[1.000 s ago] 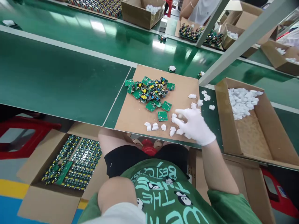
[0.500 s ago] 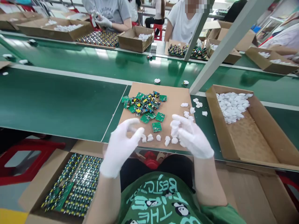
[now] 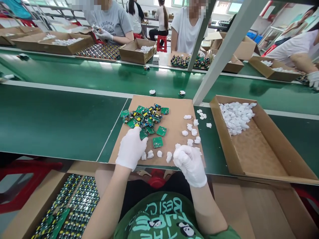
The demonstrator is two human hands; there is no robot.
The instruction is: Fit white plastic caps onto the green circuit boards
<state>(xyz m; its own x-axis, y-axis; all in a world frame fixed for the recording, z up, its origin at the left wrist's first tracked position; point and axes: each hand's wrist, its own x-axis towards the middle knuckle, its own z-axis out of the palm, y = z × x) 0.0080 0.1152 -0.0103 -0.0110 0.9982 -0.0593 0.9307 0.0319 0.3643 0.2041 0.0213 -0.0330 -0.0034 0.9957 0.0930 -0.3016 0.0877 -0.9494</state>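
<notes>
My left hand (image 3: 132,148), in a white glove, reaches to the near edge of a pile of small green circuit boards (image 3: 144,116). Its thumb stands apart from the fingers, and its fingertips are at the boards. My right hand (image 3: 190,165), also gloved, is closed with the fingers curled together above the front right of the cardboard sheet (image 3: 171,124). Whatever it pinches is hidden against the white glove. Small white pieces (image 3: 169,156) lie in a row along the sheet's front, and more white pieces (image 3: 193,132) lie scattered at its right.
An open carton (image 3: 274,152) with a heap of white pieces (image 3: 236,116) stands at the right. A box of assembled boards (image 3: 79,202) sits low at the left. A slanted metal post (image 3: 224,53) rises behind the sheet. Across the green conveyor (image 3: 99,73), co-workers sit beside cartons.
My left hand has moved forward to the pile of boards. My right hand has lowered slightly and its fingers have closed. The view has shifted to the right and tilted up.
</notes>
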